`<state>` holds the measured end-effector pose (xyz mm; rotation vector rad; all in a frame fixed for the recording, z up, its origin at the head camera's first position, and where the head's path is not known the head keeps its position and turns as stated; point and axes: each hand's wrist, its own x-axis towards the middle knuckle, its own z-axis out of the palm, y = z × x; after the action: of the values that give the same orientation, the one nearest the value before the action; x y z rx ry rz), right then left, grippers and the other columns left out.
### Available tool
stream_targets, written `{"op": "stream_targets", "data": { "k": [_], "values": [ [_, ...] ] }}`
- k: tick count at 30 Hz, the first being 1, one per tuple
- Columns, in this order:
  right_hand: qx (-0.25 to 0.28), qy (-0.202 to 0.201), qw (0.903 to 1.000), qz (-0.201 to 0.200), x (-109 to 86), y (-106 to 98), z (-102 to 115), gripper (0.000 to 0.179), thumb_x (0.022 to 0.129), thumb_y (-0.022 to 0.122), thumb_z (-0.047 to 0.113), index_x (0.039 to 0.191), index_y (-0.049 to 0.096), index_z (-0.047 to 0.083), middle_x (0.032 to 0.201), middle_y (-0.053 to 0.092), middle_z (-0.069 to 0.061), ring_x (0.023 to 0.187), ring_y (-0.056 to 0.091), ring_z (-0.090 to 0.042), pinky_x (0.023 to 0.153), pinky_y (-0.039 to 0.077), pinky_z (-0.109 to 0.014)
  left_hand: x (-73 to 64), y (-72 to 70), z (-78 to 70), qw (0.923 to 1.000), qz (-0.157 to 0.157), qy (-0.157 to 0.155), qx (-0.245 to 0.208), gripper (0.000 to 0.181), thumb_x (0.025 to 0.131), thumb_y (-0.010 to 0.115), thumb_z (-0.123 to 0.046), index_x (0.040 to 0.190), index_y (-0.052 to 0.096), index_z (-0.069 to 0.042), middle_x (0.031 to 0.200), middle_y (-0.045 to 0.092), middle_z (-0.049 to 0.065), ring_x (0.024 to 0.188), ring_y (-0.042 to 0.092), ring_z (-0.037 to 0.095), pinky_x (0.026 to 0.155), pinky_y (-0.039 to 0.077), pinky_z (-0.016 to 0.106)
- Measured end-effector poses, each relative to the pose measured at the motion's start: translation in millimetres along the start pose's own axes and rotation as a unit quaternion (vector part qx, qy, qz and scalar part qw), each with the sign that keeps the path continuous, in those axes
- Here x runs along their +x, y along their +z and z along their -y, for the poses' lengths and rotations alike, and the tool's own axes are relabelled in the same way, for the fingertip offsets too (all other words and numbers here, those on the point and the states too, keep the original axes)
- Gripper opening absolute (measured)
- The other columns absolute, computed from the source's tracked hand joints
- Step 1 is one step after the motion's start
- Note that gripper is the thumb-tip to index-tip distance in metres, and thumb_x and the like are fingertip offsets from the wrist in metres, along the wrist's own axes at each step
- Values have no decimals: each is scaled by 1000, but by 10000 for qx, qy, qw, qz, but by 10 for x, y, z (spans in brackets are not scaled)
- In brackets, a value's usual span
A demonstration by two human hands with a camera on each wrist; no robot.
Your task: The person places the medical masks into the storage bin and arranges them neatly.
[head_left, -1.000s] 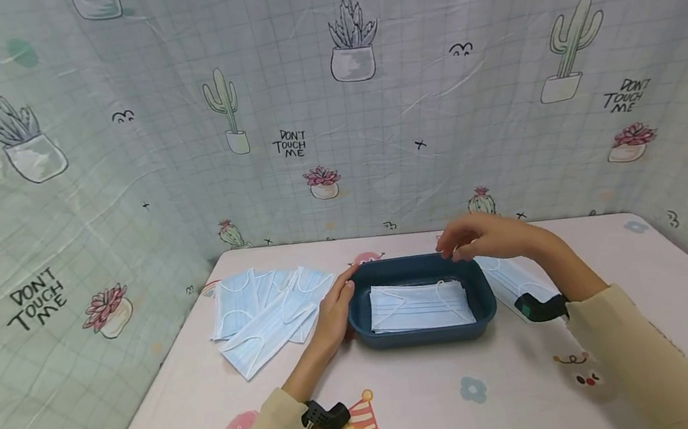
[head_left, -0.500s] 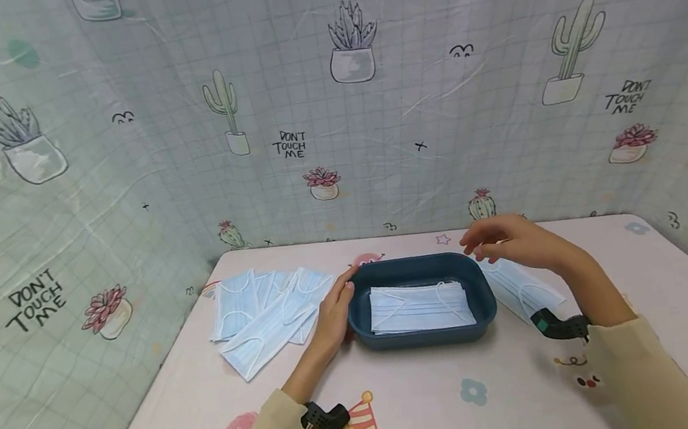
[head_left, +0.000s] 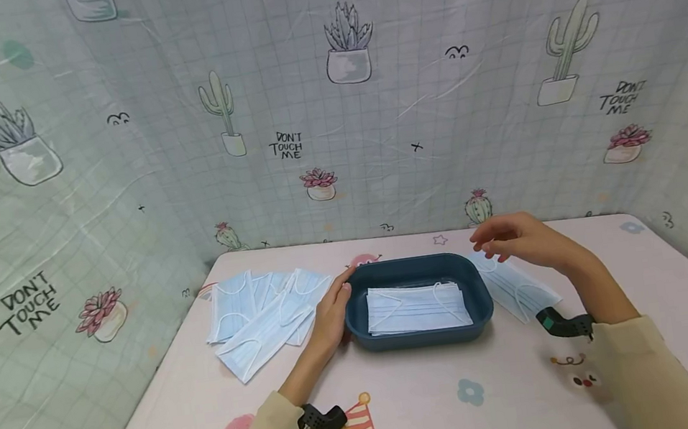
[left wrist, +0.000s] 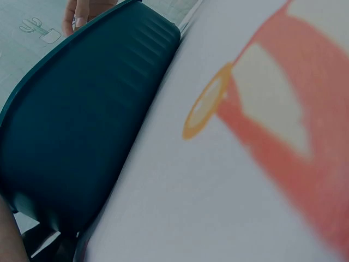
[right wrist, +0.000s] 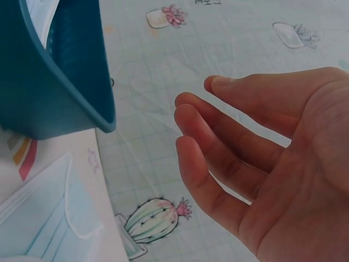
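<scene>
A dark blue plastic bin (head_left: 422,338) stands on the table, with a neat stack of light blue face masks (head_left: 418,308) inside. My left hand (head_left: 329,314) rests against the bin's left end, fingers along its rim and side; some of those fingers are hidden or in shadow. To the right of the bin my right hand (head_left: 520,240) hovers with loosely bent fingers and nothing in them, also plain in the right wrist view. Below it a face mask (head_left: 516,286) lies on the table, partly covered by the hand and wrist.
Several face masks (head_left: 266,319) lie overlapping and fanned out left of the bin. A pink patterned cloth (head_left: 421,407) covers the table. Behind it hangs a grey-green curtain (head_left: 277,56) printed with cacti.
My right hand has moved right, from above the bin's back right rim to over the mask beside it. My left hand and the bin have stayed in place.
</scene>
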<state>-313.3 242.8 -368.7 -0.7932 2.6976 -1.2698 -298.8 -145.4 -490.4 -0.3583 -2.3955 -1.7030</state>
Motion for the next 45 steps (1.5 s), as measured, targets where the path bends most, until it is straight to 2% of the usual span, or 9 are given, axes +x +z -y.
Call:
{"op": "stream_targets", "data": {
  "k": [4, 8, 16, 21, 24, 28, 36, 45],
  "values": [
    [68, 130, 9999, -3, 4, 8, -62, 25, 102, 61, 13, 124, 67, 3, 120, 71, -24, 97, 70, -26, 78, 61, -29, -15, -8, 24, 10000, -48, 42, 73, 44, 112, 41, -35, 154, 51, -27, 160, 49, -2, 153, 39, 27, 127, 27, 55],
    [52, 237, 9997, -51, 2, 1, -120, 27, 102, 61, 14, 126, 67, 2, 122, 70, -24, 100, 70, -28, 78, 61, -28, -22, -4, 28, 10000, -24, -65, -39, 42, 111, 41, -36, 153, 51, -33, 161, 48, -2, 154, 39, 28, 127, 26, 58],
    [-36, 450, 9986, -283, -26, -16, -255, 34, 101, 64, 20, 129, 65, 1, 125, 70, -24, 103, 70, -30, 81, 62, -32, 0, 7, 13, 9999, -6, -59, -124, 43, 111, 43, -34, 153, 51, -30, 161, 48, 0, 153, 39, 30, 126, 26, 60],
    [-137, 659, 9970, -372, -27, -25, -352, 35, 102, 64, 22, 130, 65, 2, 128, 69, -23, 108, 69, -35, 81, 61, -29, 0, 25, 5, 9997, -25, -97, -220, 44, 111, 43, -30, 154, 50, -24, 162, 47, 3, 154, 38, 31, 126, 26, 61],
    [-204, 726, 9963, -414, -18, -39, -392, 34, 102, 63, 21, 130, 65, 1, 128, 69, -24, 108, 69, -35, 81, 61, -29, 2, 26, 0, 9995, -21, -119, -291, 44, 111, 42, -31, 154, 50, -26, 162, 47, 3, 154, 38, 31, 126, 25, 61],
    [-200, 792, 9958, -407, 1, -48, -428, 33, 103, 62, 20, 130, 65, 1, 127, 68, -25, 108, 69, -34, 81, 61, -31, 6, 16, -6, 9997, 3, -125, -224, 43, 112, 42, -34, 154, 50, -28, 162, 47, 1, 154, 38, 30, 126, 25, 61],
    [-258, 822, 9955, -384, 16, -45, -467, 32, 103, 61, 18, 130, 64, 0, 127, 68, -25, 107, 68, -33, 82, 61, -32, 28, 10, 7, 10000, 2, -64, -3, 46, 112, 40, -35, 155, 49, -24, 162, 46, -3, 155, 37, 28, 127, 26, 58],
    [-227, 895, 9950, -383, 15, -64, -476, 36, 104, 61, 22, 133, 63, 0, 131, 66, -26, 113, 67, -36, 88, 62, -43, 26, -5, 10, 10000, -24, -53, 77, 46, 111, 41, -36, 155, 49, -24, 162, 46, -1, 154, 38, 28, 127, 27, 57]
  ]
}}
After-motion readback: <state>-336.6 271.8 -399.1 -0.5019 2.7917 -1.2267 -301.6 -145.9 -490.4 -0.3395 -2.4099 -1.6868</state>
